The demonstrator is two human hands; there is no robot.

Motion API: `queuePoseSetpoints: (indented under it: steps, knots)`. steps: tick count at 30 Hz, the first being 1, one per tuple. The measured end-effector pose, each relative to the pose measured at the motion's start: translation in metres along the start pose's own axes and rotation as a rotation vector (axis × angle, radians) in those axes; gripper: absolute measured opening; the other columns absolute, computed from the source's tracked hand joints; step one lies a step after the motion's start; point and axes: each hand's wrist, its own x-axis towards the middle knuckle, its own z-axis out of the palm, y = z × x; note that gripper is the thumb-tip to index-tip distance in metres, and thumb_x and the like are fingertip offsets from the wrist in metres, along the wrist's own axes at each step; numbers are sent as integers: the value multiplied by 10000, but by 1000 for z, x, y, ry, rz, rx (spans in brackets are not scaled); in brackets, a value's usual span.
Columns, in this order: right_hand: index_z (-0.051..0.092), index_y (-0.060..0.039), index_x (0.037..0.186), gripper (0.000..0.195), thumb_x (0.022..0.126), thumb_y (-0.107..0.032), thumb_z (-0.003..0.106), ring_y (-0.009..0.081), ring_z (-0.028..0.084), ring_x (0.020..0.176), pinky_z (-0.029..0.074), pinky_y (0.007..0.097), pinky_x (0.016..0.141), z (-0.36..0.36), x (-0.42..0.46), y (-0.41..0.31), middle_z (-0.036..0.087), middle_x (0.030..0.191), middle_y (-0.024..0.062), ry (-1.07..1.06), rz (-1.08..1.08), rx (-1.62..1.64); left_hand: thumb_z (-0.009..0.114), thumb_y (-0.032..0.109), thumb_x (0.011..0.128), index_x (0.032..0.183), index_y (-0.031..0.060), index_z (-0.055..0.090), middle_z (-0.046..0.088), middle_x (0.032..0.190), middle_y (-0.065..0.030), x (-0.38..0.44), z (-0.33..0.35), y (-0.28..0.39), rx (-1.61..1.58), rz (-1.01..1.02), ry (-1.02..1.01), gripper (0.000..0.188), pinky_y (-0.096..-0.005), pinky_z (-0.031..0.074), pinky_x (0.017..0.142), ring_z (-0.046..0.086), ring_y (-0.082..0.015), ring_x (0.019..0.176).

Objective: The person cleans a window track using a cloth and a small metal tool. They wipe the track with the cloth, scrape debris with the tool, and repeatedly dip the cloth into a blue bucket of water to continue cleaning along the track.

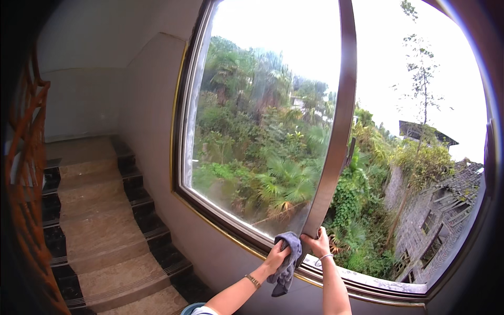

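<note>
My left hand (277, 258) grips a bunched grey-blue cloth (286, 271), its lower end hanging loose below the fingers. The cloth lies against the bottom corner of a sliding window's glass pane (252, 157). Just to the right, my right hand (318, 243) is closed around the lower part of the brown sash stile (330, 173), thumb on the near face. A dark latch (350, 151) sits higher on that stile. Right of the stile, the window stands open. Smudges and haze show on the pane.
A stone staircase (106, 224) with black edges runs along the left, beside an orange railing (29, 157). Below the window is a pale wall (224, 256). The window sill track (366, 283) continues right. A blue bucket-like rim (191, 309) shows at the bottom edge. Outside are trees and an old brick building (433, 224).
</note>
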Motion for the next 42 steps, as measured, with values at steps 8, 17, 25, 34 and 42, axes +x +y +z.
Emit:
queuePoseSetpoints:
  steps: [8,17,25,34,42]
  knots:
    - [553,0,1138,622,692,-259,901,205,679,938,530,332,856,-5,4,9,710,1047,141,53,-65,-110,564,109,1006,1325,16,522,607,1180,-12,31,0,-12,21,26,-39,335,-250,470,928,561,-96,1054]
    - [551,-2,1134,519,735,-128,859,187,695,883,562,318,768,-7,3,-7,706,1026,127,3,-71,1,570,55,980,1360,17,475,585,1209,-28,44,-3,-25,16,20,-49,394,-271,436,993,529,-112,1116]
    - [543,-9,1185,564,728,-113,857,185,668,922,541,331,821,-7,5,-14,699,1030,110,-74,47,54,543,29,992,1437,37,398,571,1248,-44,42,-10,-37,112,94,-15,468,-289,462,1001,554,-141,1142]
    - [582,-9,1137,629,658,-260,903,248,701,910,551,369,809,-25,14,0,685,963,154,-10,-123,-133,531,11,946,1401,36,428,589,1243,-78,38,-10,-44,47,65,52,468,-337,491,984,592,-184,1128]
    - [547,-10,1166,709,634,-355,863,398,662,924,541,450,770,-26,8,25,636,1038,204,58,-223,-1,588,188,935,1480,48,358,499,1408,-115,27,-22,-53,37,8,91,608,-423,451,1070,536,-259,1257]
